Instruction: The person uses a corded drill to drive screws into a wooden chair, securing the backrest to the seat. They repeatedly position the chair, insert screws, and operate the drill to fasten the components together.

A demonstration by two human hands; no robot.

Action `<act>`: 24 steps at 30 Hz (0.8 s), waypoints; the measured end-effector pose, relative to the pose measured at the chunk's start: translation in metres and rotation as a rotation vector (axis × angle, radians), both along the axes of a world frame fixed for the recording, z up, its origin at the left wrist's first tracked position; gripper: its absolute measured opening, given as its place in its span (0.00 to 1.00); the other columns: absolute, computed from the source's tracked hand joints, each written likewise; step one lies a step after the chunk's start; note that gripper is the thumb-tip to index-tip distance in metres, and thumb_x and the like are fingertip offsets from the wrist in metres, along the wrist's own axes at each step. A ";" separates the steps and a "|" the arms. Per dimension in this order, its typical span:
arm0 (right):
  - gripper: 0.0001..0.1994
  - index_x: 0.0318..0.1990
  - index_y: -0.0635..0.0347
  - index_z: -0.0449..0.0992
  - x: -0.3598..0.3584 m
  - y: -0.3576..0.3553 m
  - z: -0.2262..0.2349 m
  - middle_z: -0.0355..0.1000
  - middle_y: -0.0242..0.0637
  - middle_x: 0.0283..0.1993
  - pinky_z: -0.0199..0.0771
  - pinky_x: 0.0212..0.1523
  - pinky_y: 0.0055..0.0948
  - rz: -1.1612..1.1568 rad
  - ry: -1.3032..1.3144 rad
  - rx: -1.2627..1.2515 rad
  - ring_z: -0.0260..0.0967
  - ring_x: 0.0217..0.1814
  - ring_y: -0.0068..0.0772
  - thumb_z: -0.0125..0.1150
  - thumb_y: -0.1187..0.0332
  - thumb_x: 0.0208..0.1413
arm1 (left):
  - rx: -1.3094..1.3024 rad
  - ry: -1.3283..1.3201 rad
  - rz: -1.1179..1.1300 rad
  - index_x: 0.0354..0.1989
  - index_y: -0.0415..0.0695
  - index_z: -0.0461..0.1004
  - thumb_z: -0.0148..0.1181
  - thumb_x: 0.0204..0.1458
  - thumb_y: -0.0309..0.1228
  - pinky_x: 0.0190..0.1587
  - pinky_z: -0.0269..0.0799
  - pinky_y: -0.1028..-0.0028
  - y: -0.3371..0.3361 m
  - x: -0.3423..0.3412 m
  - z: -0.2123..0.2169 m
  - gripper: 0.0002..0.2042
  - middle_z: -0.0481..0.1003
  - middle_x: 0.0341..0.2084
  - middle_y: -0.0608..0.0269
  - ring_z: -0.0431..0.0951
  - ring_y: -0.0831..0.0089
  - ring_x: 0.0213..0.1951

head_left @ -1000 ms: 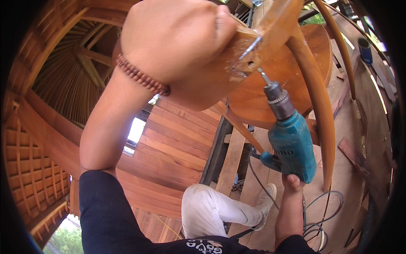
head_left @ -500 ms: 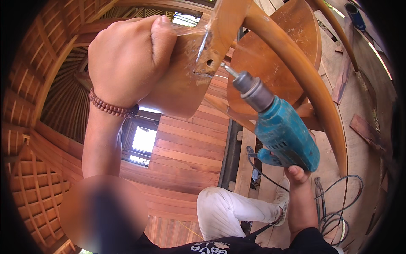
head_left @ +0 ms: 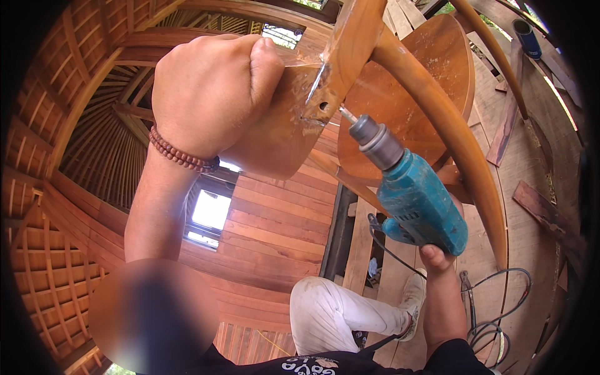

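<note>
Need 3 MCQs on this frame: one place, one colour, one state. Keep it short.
1. Where is the drill bit tip?
A. at a hole in the chair joint
B. on the floor
C. against the window

2. Drill body colour?
A. red
B. teal
C. yellow

3. Left hand state?
A. open, flat
B. closed on the chair's wood
C. out of view

Answers: 1 A, the bit points into the joint hole; 2 B, the housing is teal; 3 B, the fist wraps the wooden part. The right hand holds the drill.

A brown beaded bracelet [head_left: 182, 156] circles the wrist of the left hand [head_left: 209, 94], and both forearms are bare. The person wears a black top [head_left: 325, 364] with white print, white trousers [head_left: 334, 315] and a pale sneaker [head_left: 414, 300].
</note>
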State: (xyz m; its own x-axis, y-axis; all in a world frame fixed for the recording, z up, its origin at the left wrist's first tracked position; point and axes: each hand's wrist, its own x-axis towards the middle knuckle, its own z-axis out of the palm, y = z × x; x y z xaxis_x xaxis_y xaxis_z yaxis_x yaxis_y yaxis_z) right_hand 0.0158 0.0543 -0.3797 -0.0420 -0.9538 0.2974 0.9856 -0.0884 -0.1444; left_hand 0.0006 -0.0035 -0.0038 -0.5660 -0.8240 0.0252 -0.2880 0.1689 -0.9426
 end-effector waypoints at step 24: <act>0.46 0.63 0.72 0.58 0.016 -0.022 -0.013 0.66 0.50 0.60 0.68 0.61 0.41 -0.227 0.061 -0.073 0.68 0.61 0.43 0.75 0.53 0.41 | 0.033 0.008 -0.055 0.23 0.40 0.70 0.40 0.61 0.34 0.29 0.68 0.57 -0.005 -0.004 -0.002 0.17 0.71 0.18 0.50 0.73 0.50 0.24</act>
State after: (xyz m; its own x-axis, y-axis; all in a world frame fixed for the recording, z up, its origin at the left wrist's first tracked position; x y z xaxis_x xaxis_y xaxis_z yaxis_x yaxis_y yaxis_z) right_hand 0.0313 0.0322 -0.3928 -0.2327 -0.8980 0.3734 0.9290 -0.3189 -0.1880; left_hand -0.0032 -0.0088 -0.0055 -0.6104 -0.7921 0.0036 -0.2851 0.2155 -0.9340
